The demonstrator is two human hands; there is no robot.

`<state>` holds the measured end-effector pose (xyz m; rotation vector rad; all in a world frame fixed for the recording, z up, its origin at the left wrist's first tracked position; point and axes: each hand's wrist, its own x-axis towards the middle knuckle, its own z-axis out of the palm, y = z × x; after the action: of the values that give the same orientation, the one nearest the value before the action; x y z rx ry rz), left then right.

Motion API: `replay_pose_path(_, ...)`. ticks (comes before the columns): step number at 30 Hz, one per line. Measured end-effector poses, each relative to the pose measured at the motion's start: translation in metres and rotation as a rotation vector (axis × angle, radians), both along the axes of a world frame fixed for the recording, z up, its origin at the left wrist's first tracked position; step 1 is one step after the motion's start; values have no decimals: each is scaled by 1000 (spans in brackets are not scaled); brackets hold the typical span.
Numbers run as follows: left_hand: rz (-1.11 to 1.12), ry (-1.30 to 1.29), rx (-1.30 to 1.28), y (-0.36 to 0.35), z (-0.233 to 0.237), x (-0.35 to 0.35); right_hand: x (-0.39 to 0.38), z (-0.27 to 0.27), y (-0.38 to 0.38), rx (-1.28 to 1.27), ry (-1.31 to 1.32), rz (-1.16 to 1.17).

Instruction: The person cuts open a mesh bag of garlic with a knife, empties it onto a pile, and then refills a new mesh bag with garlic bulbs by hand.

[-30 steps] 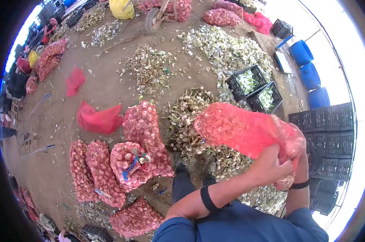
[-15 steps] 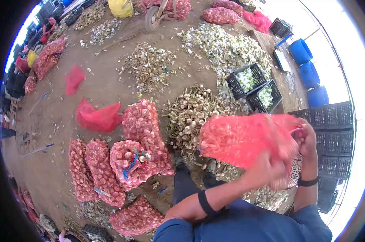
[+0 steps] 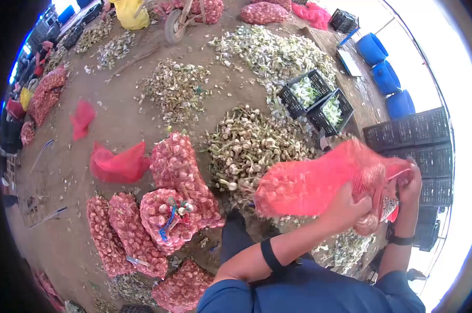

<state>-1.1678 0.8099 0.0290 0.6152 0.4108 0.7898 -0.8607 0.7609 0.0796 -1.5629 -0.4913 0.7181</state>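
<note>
Through the head camera I found no legible text; no label, brand, number or sign could be read on any surface in view.

The head view looks from above the wearer's blue shirt [image 3: 319, 289], on the near side of the red mesh sack [image 3: 298, 190], facing forward and steeply down at close range. Coverage is wide, with curved dark borders, and extends well beyond the sack to the wheelbarrow wheel [image 3: 175, 26]. Blue drums [image 3: 386, 75] register beyond and to the right of the sack, near the frame's bright edge.
</note>
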Motion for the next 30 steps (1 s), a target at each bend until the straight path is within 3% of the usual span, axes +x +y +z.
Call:
replay_pose_path(3,-92,60,87,-47,-37,9,10,-14,-40,-86,46,-68)
replay_pose_path(5,-205,193,153,-69,-50,5,12,-42,-64,-233,-78,-74)
replay_pose_path(10,-219,289,351,-146,-74,16,20,-68,-160,-74,38,-116)
replay_pose_path(12,-306,162,285,-175,-64,22,36,-76,-211,-89,61,-106)
replay_pose_path(17,-591,225,121,-248,-64,31,33,-90,-336,-220,89,-33)
replay_pose_path(21,-713,262,-1,-281,-67,19,11,-102,-409,-297,326,20)
replay_pose_path(27,-672,473,82,-317,-106,-1,-17,-121,-463,-306,343,149)
replay_pose_path(29,-609,507,-66,-322,-118,-11,-24,-123,-471,-411,352,112)
replay_pose_path(30,-587,540,9,-324,-128,-16,-25,-121,-470,-451,355,116)
